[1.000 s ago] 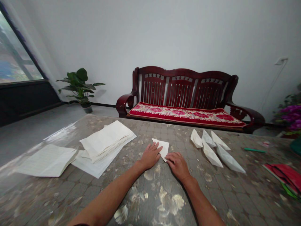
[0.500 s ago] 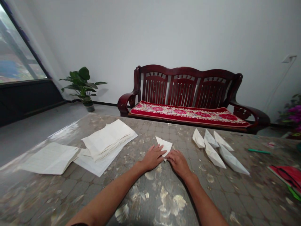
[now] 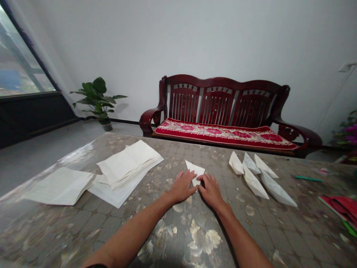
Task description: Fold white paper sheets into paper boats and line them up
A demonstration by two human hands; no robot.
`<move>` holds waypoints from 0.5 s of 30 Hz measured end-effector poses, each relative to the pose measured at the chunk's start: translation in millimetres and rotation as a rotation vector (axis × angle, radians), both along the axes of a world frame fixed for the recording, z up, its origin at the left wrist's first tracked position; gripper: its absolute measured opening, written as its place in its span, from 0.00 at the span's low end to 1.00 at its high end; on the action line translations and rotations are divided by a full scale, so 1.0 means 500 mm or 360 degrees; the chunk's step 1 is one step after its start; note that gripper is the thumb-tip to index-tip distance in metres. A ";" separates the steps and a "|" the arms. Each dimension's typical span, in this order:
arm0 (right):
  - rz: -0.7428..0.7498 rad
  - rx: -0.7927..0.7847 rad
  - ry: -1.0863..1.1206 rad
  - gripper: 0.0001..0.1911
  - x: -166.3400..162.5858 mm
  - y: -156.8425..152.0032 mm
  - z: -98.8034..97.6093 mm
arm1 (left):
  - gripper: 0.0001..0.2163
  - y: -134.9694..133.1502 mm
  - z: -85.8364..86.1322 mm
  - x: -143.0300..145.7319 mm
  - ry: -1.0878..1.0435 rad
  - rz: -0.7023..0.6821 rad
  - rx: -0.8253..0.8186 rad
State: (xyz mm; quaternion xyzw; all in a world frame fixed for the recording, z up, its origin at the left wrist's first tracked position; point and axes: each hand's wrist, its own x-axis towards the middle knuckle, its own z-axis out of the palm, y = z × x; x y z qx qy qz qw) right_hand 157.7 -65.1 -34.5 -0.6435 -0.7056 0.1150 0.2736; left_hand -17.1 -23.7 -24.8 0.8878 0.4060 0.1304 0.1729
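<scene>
Resting on a small piece of folded white paper (image 3: pixel 196 169), the left hand (image 3: pixel 183 185) is pretty flat, fingers a bit spread and lying over the paper's left part. The right hand (image 3: pixel 210 189) is more curled up, thumb and index finger close together at the paper's lower right edge. Can't tell if they're actually pinching it or just touching, tbh. The paper itself is flat on the surface (image 3: pixel 200 238), right between the hands, with a pointy corner sticking out past the left fingertips.

Over to the right you've got five white paper boats (image 3: pixel 255 182) bunched together, three at the back and two in front. Past those there's a green pen-like stick (image 3: pixel 308 178), and nearer the edge a red flat thing (image 3: pixel 341 208) with a black strap or cord across it, too cut off for me to say what it is.

Left side is all paper: a stack of white sheets (image 3: pixel 129 163) lying partly over a bigger sheet, plus another pile of paper (image 3: pixel 60 186) further left with its edge curling up.
</scene>
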 end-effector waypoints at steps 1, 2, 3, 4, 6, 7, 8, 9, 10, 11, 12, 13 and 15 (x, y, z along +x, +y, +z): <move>-0.0023 -0.0010 0.0012 0.10 -0.001 0.000 0.000 | 0.26 -0.003 0.001 0.003 0.0001 0.0014 0.0002; -0.0036 -0.0021 0.0021 0.11 -0.002 0.001 0.000 | 0.27 -0.006 0.002 0.005 -0.0001 0.0030 -0.0002; -0.0042 -0.0030 0.0028 0.11 -0.003 0.001 0.000 | 0.28 -0.008 0.003 0.008 -0.0003 0.0045 -0.0015; -0.0045 -0.0040 0.0032 0.11 -0.004 0.002 0.001 | 0.28 -0.009 0.004 0.010 -0.0004 0.0059 -0.0034; -0.0054 -0.0067 0.0027 0.11 -0.004 0.003 0.005 | 0.29 -0.010 0.007 0.014 -0.0007 0.0084 -0.0079; -0.0060 -0.0083 0.0016 0.11 -0.005 0.005 0.007 | 0.30 -0.010 0.008 0.016 -0.0008 0.0093 -0.0102; -0.0066 -0.0100 0.0000 0.11 -0.006 0.006 0.009 | 0.31 -0.010 0.009 0.018 -0.0009 0.0101 -0.0125; -0.0072 -0.0117 -0.0022 0.11 -0.006 0.008 0.012 | 0.31 -0.010 0.011 0.018 -0.0008 0.0108 -0.0148; -0.0076 -0.0132 -0.0047 0.11 -0.007 0.011 0.013 | 0.32 -0.010 0.013 0.019 -0.0010 0.0113 -0.0167; -0.0079 -0.0142 -0.0075 0.11 -0.007 0.014 0.015 | 0.32 -0.010 0.014 0.019 -0.0014 0.0114 -0.0184; -0.0079 -0.0146 -0.0103 0.11 -0.007 0.017 0.016 | 0.33 -0.010 0.016 0.019 -0.0019 0.0113 -0.0199; -0.0078 -0.0145 -0.0131 0.11 -0.007 0.021 0.016 | 0.33 -0.010 0.017 0.019 -0.0025 0.0111 -0.0211; -0.0069 -0.0134 -0.0189 0.10 -0.005 0.028 0.016 | 0.33 -0.010 0.018 0.018 -0.0034 0.0111 -0.0228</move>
